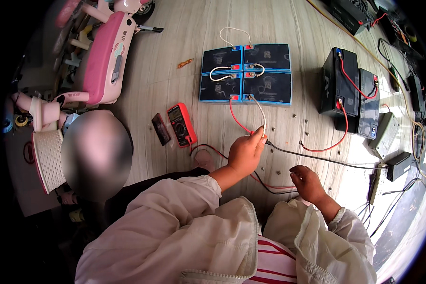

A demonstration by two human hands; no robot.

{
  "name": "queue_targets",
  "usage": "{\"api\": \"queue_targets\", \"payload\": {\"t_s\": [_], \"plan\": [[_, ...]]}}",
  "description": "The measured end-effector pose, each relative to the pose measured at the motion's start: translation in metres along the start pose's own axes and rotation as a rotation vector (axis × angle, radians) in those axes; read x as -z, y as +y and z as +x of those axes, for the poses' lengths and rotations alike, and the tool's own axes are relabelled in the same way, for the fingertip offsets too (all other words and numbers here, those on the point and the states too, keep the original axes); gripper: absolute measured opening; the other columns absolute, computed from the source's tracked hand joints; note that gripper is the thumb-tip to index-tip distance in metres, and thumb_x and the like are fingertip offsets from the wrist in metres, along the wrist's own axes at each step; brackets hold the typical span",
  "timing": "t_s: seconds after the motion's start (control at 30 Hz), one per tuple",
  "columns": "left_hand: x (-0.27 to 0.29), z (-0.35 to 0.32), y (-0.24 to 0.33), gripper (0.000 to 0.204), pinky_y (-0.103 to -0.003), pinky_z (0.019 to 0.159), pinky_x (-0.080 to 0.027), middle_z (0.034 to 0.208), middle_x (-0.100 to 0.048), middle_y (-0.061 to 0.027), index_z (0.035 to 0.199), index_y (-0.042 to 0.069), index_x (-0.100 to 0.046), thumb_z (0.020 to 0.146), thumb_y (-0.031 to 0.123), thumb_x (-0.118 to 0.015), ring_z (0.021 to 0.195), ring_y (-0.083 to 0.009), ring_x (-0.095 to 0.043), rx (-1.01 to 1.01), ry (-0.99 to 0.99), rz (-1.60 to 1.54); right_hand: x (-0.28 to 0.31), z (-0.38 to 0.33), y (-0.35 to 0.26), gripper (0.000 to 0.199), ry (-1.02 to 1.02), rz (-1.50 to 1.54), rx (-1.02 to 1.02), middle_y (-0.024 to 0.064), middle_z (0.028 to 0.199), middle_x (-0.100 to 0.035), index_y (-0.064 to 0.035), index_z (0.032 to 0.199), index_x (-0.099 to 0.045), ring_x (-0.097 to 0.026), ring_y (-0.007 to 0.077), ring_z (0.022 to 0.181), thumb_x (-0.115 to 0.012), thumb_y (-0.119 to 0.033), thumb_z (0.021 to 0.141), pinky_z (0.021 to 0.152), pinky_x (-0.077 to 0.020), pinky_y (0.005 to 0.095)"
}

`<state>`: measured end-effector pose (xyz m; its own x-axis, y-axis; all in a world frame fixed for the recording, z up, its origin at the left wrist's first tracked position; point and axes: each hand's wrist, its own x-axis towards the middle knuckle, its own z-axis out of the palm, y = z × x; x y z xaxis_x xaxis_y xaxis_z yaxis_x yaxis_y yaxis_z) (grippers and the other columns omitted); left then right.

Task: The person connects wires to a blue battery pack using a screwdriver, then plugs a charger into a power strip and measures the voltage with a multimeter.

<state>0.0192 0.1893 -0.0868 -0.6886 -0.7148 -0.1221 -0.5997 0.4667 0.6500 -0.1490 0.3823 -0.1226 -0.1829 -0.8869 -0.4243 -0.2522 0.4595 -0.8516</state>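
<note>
My left hand [244,154] is closed on the wires from the battery pack, a red wire [238,121] and a white wire [261,111]. A black cable [312,162] with a black connector [269,142] leaves beside its fingertips. Beyond it sits a block of several blue-edged batteries [265,85], linked by short white wires [219,70] across their terminals. Lower right, my right hand [309,183] hovers over the floor with curled fingers; what they hold, if anything, is hidden. Several small screws [278,173] lie nearby. Test leads [275,186] run beneath my left arm.
Left of the batteries lie a red multimeter [181,124] and a dark phone [161,128]. Two black batteries [338,83] with red wires stand at right, near a black power adapter [398,165]. A pink scooter [104,57] and a person [97,156] are at left.
</note>
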Motion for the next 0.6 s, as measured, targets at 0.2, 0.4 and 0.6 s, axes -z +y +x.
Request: {"api": "queue_targets", "payload": {"t_s": [0.2, 0.4, 0.6], "plan": [[0.000, -0.002, -0.006, 0.032, -0.037, 0.059, -0.048, 0.072, -0.061, -0.0088, 0.123, 0.004, -0.058, 0.102, 0.025, -0.049, 0.063, -0.0233, -0.061, 0.110, 0.133, -0.343, 0.003, -0.001, 0.012, 0.018, 0.048, 0.016, -0.025, 0.0190, 0.091, -0.066, -0.0014, 0.105, -0.065, -0.066, 0.0344, 0.082, -0.061, -0.013, 0.092, 0.074, -0.0534, 0.0410], [0.035, 0.036, -0.041, 0.032, -0.028, 0.061, -0.049, 0.076, -0.057, -0.0036, 0.099, 0.004, -0.060, 0.102, 0.032, -0.045, 0.063, -0.0122, -0.055, 0.179, 0.387, -0.597, 0.049, -0.022, 0.058, 0.018, 0.533, 0.014, -0.113, 0.0207, 0.093, -0.069, 0.0001, 0.107, -0.064, -0.068, 0.0341, 0.082, -0.058, -0.011, 0.095, 0.074, -0.0530, 0.0389], [0.100, 0.090, -0.037, 0.031, -0.027, 0.067, -0.046, 0.079, -0.055, -0.0002, 0.113, 0.006, -0.059, 0.098, 0.028, -0.043, 0.072, -0.0111, -0.054, 0.277, 0.418, -0.617, 0.092, -0.101, 0.126, 0.016, 1.319, -0.146, -0.457, 0.0135, 0.085, -0.064, -0.0010, 0.106, -0.060, -0.060, 0.0245, 0.071, -0.060, -0.010, 0.092, 0.069, -0.0493, 0.0362]]}}
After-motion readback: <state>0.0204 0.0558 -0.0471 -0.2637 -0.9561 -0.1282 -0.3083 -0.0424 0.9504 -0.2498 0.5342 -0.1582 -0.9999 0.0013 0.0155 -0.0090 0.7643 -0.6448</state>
